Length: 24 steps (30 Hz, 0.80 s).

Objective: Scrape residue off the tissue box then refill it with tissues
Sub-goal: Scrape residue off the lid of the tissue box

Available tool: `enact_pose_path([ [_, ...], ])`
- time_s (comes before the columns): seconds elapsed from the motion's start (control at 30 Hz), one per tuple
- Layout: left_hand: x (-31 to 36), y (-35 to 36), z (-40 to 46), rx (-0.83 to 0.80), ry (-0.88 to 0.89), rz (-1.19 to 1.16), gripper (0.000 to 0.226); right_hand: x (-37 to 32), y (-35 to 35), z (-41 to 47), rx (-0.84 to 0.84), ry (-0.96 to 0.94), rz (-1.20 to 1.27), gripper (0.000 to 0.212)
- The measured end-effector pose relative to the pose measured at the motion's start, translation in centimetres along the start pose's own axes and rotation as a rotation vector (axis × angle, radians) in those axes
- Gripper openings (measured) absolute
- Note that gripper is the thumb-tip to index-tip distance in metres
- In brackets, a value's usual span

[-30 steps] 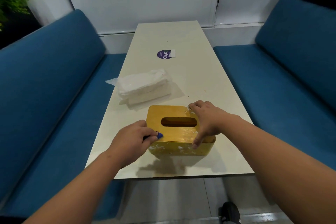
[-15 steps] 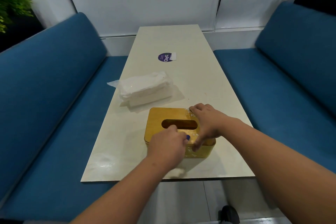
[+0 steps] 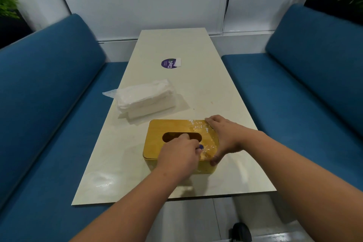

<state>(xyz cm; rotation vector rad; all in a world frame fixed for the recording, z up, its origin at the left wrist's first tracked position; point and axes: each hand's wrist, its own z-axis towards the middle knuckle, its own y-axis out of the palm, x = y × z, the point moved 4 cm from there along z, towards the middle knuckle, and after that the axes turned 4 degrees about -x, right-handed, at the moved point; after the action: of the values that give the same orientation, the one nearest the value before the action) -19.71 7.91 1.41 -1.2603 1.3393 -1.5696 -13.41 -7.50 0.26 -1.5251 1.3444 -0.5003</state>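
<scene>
- Scraping looks underway, not finished: the left hand (image 3: 179,154), low in the frame's centre, has its fingers curled round a small blue scraper (image 3: 200,146) whose tip shows at the knuckles, set on the top of the box (image 3: 157,147).
- White residue (image 3: 196,124) shows on the box top toward its right and far edge, with shiny smears beside the scraper; the left part of the top looks clean.
- The right hand (image 3: 225,135) lies over the box's right end, fingers spread along the far corner and thumb down the near side, bracing it rather than gripping.
- The box sits lower centre on the table (image 3: 196,49), near its front edge, slot (image 3: 181,136) up; the slot looks dark, with no tissue showing.
- Refilling is all still to do: the wrapped tissues (image 3: 146,99) lie just beyond the box, up and left, untouched.
</scene>
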Motion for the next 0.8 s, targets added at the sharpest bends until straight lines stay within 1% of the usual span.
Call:
enact_pose_path([
  [0.1,1.1,0.2,0.4,-0.014,0.033,0.028,0.032,0.2,0.0,0.0,0.014,0.008,0.002,0.144],
  [0.2,-0.9,-0.3,0.3,0.013,-0.054,0.013,0.032,0.3,0.1,0.1,0.003,0.004,0.015,0.143],
  [0.27,-1.1,-0.3,0.2,0.024,-0.069,0.033,0.031,0.3,0.2,0.1,-0.001,0.006,0.028,0.144],
  [0.4,1.9,0.4,0.5,0.013,0.057,0.044,0.031,0.4,0.3,0.1,0.008,0.017,0.034,0.145],
  [0.43,2.0,0.5,0.7,0.017,0.064,0.043,0.031,0.5,0.3,0.1,0.011,0.017,0.036,0.145],
  [0.6,-1.2,0.1,0.7,0.058,-0.053,0.019,0.030,0.5,0.2,0.2,0.000,0.011,0.042,0.144],
  [0.8,1.3,0.6,0.7,0.033,0.076,-0.002,0.031,0.4,0.3,0.0,0.017,-0.004,0.031,0.143],
])
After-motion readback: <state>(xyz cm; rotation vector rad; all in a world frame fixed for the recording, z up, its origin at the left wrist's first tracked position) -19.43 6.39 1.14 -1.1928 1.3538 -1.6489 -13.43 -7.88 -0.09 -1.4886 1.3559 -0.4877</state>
